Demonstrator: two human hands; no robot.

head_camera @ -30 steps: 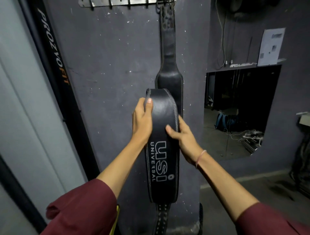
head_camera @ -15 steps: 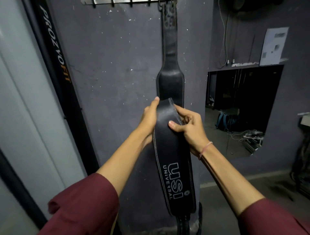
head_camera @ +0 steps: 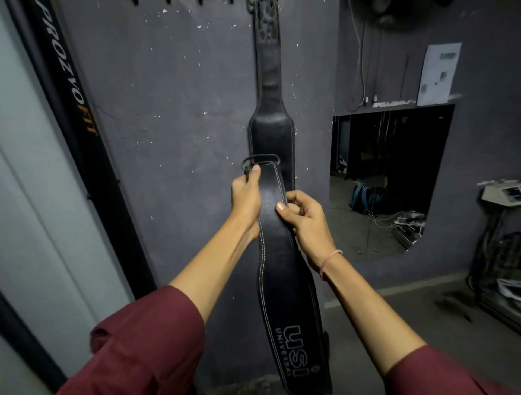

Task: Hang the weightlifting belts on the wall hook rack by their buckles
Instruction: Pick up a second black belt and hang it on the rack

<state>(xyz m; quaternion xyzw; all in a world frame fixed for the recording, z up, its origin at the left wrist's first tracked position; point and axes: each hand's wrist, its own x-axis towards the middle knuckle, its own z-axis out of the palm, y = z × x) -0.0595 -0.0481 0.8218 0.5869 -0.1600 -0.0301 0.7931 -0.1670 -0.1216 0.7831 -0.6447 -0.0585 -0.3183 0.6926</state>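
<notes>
Held belt (head_camera: 277, 253) is up in front of the grey wall (head_camera: 169, 112), buckle (head_camera: 260, 161) uppermost, wide USI-printed section trailing down toward the near edge of view. Left hand (head_camera: 245, 198) is closed around the left edge just under the buckle, thumb pressed on the front face — likely so the metal loop stays presented upward for hooking. Right hand (head_camera: 306, 218) pinches the right edge slightly lower, thumb on the face and fingers curled behind; it appears to steady the strap against swinging. A hung belt (head_camera: 271, 132) is already on the wall directly behind, its perforated end running up to the hooks (head_camera: 197, 2), which barely show at the top edge. Free hooks lie left of it. Judgement: buckle still well below the rack — a lift up and left is needed.
</notes>
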